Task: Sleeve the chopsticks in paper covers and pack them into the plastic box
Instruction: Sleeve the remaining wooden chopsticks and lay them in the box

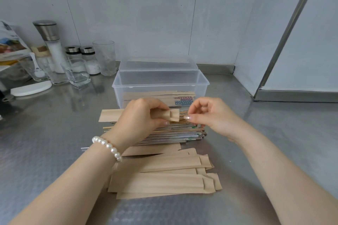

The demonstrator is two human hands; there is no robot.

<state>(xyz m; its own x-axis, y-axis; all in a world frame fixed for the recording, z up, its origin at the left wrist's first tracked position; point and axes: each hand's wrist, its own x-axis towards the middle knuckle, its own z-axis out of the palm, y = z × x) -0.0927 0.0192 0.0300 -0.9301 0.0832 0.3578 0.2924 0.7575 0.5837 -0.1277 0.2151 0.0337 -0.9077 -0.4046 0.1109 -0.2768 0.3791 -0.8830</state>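
Head view: the left hand (140,113) pinches a long brown paper cover (109,115) near its open right-hand mouth, the cover lying left to right just before the clear plastic box (161,82), which already holds some sleeved pairs. The right hand (206,113), fingers curled at the mouth, appears to pinch something thin; I cannot tell what. Loose metal chopsticks (164,135) lie parallel below both hands, with spare flat brown covers (161,179) nearer the person.

L hand (140,113) gripped a paper cover (172,115) by its open end, R hand (206,113) pinched chopsticks (182,117) at its mouth, plastic box (161,83) behind on counter (274,133).
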